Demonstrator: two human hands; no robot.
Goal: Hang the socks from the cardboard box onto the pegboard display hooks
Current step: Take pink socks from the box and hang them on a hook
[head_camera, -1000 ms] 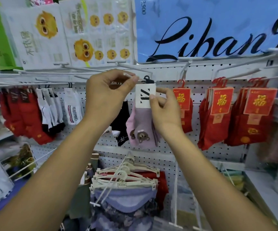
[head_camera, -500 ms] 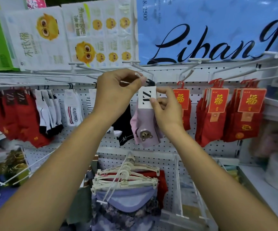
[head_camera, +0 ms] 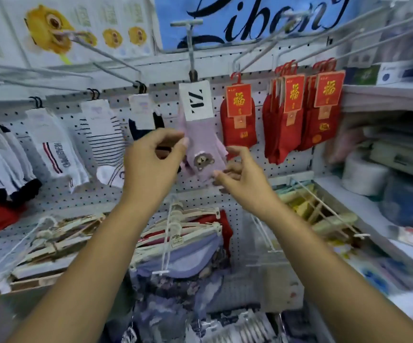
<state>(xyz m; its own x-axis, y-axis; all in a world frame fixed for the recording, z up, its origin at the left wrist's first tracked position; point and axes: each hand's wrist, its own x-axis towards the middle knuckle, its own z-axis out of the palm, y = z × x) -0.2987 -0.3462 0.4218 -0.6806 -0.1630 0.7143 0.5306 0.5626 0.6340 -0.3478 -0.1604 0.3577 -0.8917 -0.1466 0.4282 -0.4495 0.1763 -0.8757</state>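
A pair of pink socks (head_camera: 205,144) with a bear motif and a white label card (head_camera: 195,100) hangs from a long metal hook (head_camera: 190,45) on the white pegboard (head_camera: 101,199). My left hand (head_camera: 151,164) is just left of the socks' lower part, index and thumb apart, the fingertip at the sock's edge. My right hand (head_camera: 242,177) hovers at the toe end, fingers spread, holding nothing. The cardboard box is out of view.
Red socks (head_camera: 240,120) with red cards hang to the right, with more red pairs (head_camera: 299,115) beyond. White and striped socks (head_camera: 54,144) hang to the left. Garments on plastic hangers (head_camera: 180,233) sit below. Shelves with a paper roll (head_camera: 364,172) stand at right.
Both hands have dropped from the label card and hook down to the socks' lower part and let go. The socks now hang on the hook by themselves. The camera has moved closer.
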